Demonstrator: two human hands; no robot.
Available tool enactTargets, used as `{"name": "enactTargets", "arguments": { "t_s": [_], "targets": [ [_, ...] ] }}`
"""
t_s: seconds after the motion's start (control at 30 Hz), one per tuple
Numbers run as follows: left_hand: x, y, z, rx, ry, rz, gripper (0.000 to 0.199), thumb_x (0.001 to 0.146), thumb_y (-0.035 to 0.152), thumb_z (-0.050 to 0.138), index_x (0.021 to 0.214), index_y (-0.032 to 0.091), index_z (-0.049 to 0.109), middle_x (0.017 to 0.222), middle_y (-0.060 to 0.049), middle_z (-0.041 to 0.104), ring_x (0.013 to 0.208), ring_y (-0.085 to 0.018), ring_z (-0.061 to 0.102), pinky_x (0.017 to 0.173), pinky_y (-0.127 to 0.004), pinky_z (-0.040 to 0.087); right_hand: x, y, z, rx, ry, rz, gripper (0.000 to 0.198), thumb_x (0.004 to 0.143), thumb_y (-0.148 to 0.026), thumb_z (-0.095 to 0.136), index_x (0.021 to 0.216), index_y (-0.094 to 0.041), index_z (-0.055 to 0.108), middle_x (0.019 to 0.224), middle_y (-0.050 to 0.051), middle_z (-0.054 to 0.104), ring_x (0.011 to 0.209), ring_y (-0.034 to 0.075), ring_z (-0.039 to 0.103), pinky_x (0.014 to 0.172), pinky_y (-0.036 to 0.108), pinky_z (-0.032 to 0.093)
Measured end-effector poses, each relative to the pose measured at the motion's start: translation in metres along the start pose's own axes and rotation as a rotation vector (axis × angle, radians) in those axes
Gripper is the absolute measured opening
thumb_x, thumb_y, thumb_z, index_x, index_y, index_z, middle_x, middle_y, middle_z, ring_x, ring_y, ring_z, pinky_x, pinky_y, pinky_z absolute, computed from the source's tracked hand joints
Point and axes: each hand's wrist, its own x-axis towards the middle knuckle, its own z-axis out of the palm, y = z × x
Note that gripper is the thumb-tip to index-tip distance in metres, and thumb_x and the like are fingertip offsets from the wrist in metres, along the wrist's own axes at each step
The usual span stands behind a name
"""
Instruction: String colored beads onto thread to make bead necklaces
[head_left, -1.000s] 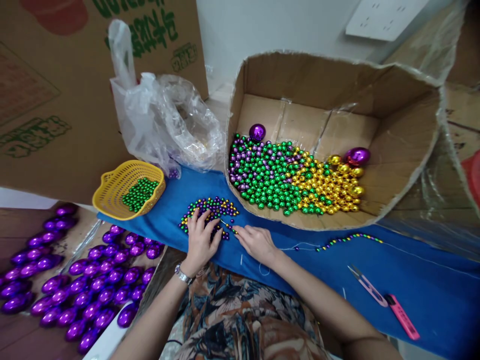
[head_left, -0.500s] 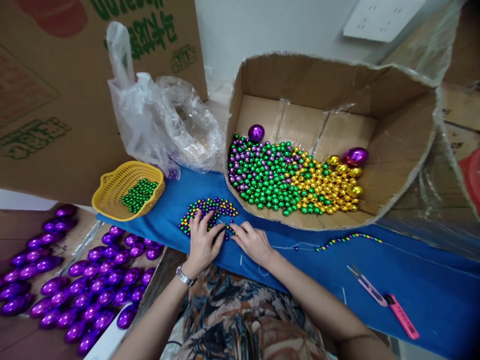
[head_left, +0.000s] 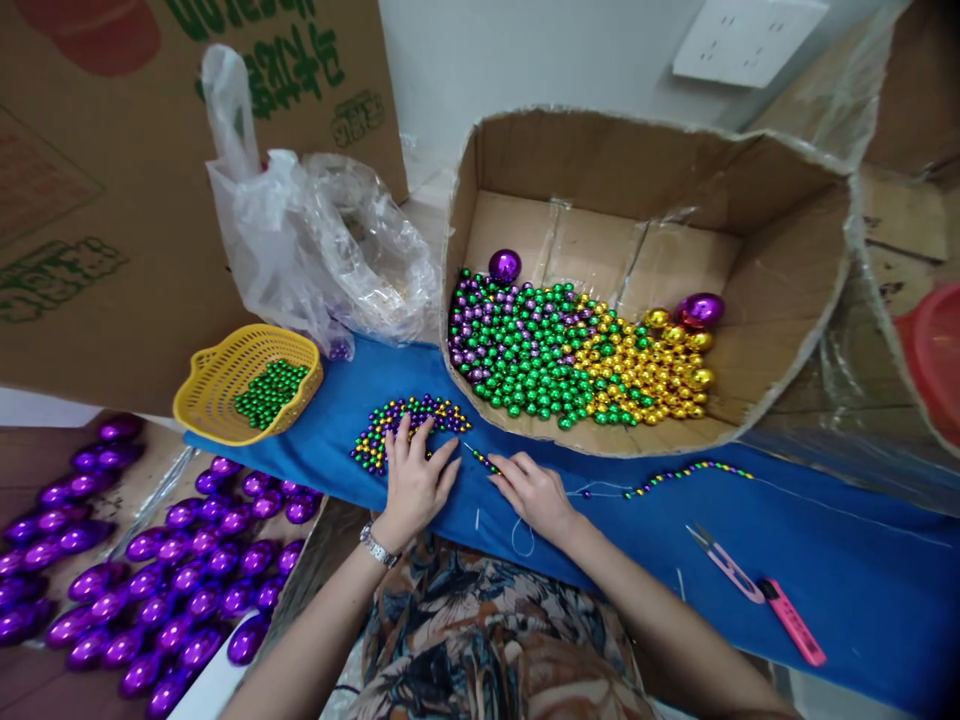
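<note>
My left hand lies with spread fingers on a pile of small green, purple and gold beads. Between the thumb and fingers of my right hand is a thin needle with several small beads on it, its tip pointing left toward the pile. From the right hand a pale thread runs right to a strung row of purple, green and gold beads lying on the blue cloth. A loop of thread hangs below the right hand.
A cut-down cardboard box behind holds larger green, gold and purple beads. A yellow basket with green beads stands left, near plastic bags. Pink thread snips and a pink cutter lie right. Purple ornaments fill a carton lower left.
My right hand has moved right with the needle, away from my left hand. The left hand's fingers have spread out over the bead pile. The view has shifted slightly.
</note>
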Motion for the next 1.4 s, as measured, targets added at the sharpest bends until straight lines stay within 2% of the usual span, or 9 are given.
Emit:
{"name": "enactTargets", "arguments": {
  "t_s": [0.37, 0.9, 1.07, 1.4],
  "targets": [
    [-0.003, -0.003, -0.002, -0.005, -0.013, -0.009, 0.029, 0.088, 0.032, 0.057, 0.115, 0.028, 0.067, 0.138, -0.012, 0.047, 0.140, -0.040, 0.022, 0.108, -0.065, 0.022, 0.008, -0.003, 0.001, 0.013, 0.030, -0.042, 0.034, 0.100, -0.037, 0.041, 0.120, -0.022, 0.064, 0.085, 0.005, 0.067, 0.073, 0.012, 0.066, 0.063, 0.020, 0.045],
    [-0.002, -0.002, -0.001, -0.021, -0.020, 0.005, 0.026, 0.088, 0.032, 0.057, 0.112, 0.029, 0.068, 0.138, -0.011, 0.047, 0.140, -0.039, 0.022, 0.107, -0.064, 0.024, 0.013, -0.005, -0.002, -0.063, -0.047, -0.066, 0.033, 0.099, -0.039, 0.042, 0.119, -0.024, 0.064, 0.084, 0.003, 0.065, 0.066, 0.011, 0.064, 0.058, 0.020, 0.042],
    [-0.002, 0.000, -0.003, -0.048, -0.026, 0.022, 0.026, 0.087, 0.031, 0.057, 0.111, 0.029, 0.068, 0.140, -0.011, 0.046, 0.140, -0.039, 0.022, 0.107, -0.064, 0.024, 0.020, -0.010, 0.008, -0.080, -0.022, -0.046, 0.036, 0.098, -0.042, 0.044, 0.124, -0.023, 0.062, 0.098, 0.007, 0.063, 0.066, 0.011, 0.063, 0.058, 0.020, 0.044],
    [-0.005, -0.008, -0.010, -0.068, 0.026, -0.022, 0.029, 0.088, 0.031, 0.058, 0.114, 0.023, 0.064, 0.135, -0.012, 0.051, 0.140, -0.036, 0.025, 0.110, -0.060, 0.024, 0.012, -0.003, 0.003, 0.039, 0.102, -0.027, 0.035, 0.099, -0.039, 0.042, 0.118, -0.020, 0.065, 0.093, 0.006, 0.065, 0.072, 0.011, 0.065, 0.063, 0.019, 0.048]
  ]
}}
